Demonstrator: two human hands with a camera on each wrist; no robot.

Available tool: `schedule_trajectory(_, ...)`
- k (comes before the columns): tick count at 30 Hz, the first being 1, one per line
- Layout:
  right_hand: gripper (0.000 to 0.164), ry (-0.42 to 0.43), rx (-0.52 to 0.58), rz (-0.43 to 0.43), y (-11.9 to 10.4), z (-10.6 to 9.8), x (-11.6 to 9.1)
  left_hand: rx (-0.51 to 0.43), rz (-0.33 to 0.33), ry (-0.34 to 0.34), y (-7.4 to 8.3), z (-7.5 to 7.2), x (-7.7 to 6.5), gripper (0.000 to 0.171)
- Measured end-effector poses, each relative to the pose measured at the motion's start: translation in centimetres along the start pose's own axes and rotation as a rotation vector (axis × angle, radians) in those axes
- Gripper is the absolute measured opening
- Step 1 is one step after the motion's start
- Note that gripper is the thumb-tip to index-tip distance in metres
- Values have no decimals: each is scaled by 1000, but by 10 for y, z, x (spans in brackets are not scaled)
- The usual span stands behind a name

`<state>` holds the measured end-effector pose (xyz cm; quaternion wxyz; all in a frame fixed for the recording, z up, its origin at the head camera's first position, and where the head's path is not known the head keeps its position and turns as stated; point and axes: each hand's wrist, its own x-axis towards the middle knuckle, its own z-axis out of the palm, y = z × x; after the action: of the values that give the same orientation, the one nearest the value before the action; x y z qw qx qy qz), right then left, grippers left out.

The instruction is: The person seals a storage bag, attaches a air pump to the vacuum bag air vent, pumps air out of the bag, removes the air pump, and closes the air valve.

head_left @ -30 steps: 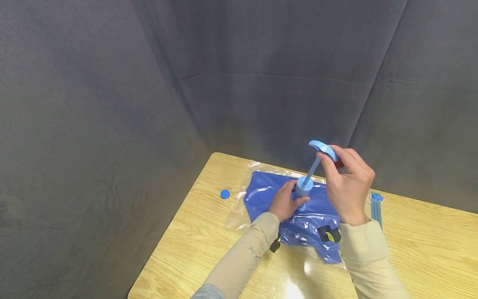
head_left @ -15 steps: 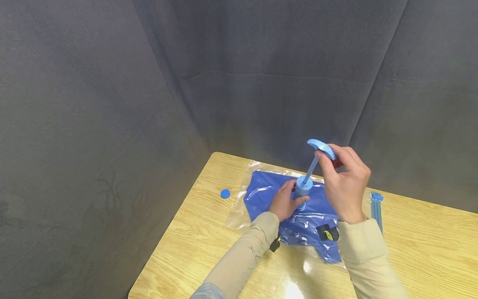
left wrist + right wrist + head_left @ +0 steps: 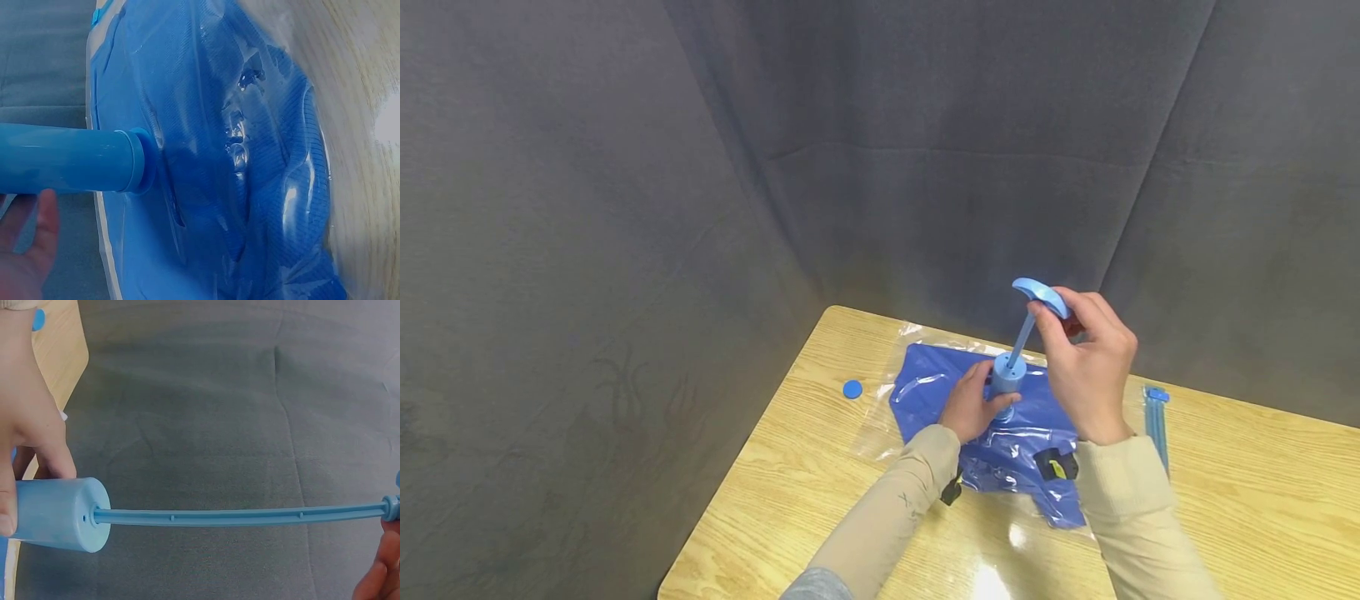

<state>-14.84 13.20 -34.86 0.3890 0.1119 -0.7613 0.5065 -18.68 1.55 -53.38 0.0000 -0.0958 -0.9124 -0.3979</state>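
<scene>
A light blue hand pump (image 3: 1008, 372) stands on a clear plastic bag (image 3: 880, 425) with dark blue cloth (image 3: 925, 375) inside. My left hand (image 3: 967, 408) holds the pump's barrel (image 3: 56, 157) low down, thumb and fingers around its sides. The right hand (image 3: 1092, 367) pinches the curved handle (image 3: 1040, 297) above. Between the two, the thin rod (image 3: 244, 517) is drawn far out of the barrel and bends slightly in the right wrist view. At its lower end the barrel meets a round blue collar (image 3: 145, 159) on the bag.
Left of the bag, a small round blue cap (image 3: 852, 389) lies on the wooden table (image 3: 790, 450). Bluish strips with a bright blue clip (image 3: 1157, 394) run along the bag's right edge. Grey curtains (image 3: 955, 167) hang behind and to the left.
The right hand and the pump handle have shifted slightly to the left, and the rod leans a little less. The left hand stays on the barrel, almost still.
</scene>
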Motion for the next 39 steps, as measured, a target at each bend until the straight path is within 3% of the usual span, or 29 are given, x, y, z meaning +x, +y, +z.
schedule_trajectory(18,20,-14,-24,3,9,7,-3,-8,2,4,-2,1,-1,52)
schedule_trajectory(25,17,-81,-83,6,25,10,-12,-17,21,7,-2,1,-1,52)
schedule_trajectory(33,15,-199,-179,85,53,13,-33,-13,12,12,-1,1,-1,54)
schedule_trajectory(39,12,-232,-217,126,68,16,-47,9,32,22,-3,2,0,53)
